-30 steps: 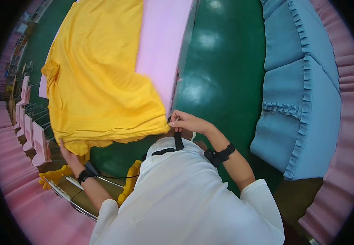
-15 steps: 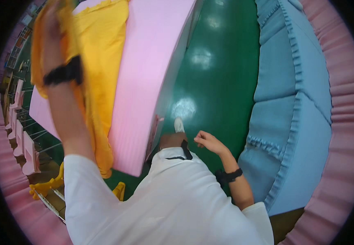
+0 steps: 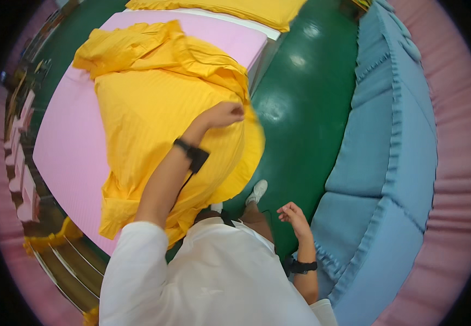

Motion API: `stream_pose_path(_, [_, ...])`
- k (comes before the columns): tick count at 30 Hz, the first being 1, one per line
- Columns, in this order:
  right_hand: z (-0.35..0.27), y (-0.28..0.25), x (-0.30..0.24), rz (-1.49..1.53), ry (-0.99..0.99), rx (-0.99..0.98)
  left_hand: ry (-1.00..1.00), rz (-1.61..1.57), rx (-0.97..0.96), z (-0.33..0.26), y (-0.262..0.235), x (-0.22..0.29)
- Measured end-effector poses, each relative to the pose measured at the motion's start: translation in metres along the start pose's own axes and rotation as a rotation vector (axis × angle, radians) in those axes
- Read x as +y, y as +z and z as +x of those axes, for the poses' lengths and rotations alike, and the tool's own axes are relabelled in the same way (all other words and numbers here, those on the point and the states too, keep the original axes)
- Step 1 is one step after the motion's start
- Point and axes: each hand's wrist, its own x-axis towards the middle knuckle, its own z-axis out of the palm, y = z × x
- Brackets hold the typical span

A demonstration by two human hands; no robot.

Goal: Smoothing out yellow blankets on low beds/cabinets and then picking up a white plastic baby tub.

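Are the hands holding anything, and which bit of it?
The left hand is curled near the right side of the crumpled yellow cloth; whether it grips can't be told. The right hand holds nothing.

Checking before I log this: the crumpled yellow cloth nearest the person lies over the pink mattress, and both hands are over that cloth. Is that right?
Not quite: only the left hand is over that cloth. The head view shows the right hand apart from it, in front of the green floor. The crumpled yellow cloth does lie over the pink mattress.
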Motion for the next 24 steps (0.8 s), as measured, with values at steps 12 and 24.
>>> stream_pose_path(12, [0.221,-0.047,-0.204,-0.728,-0.412,-0.245,-1.271,0.796,1.189,-0.359,0.0,-0.034])
stream_pose_path(24, [0.368,0.247,-0.348,-1.272,-0.74,-0.117,-1.054,-0.507,1.194,-0.364,0.049,-0.064])
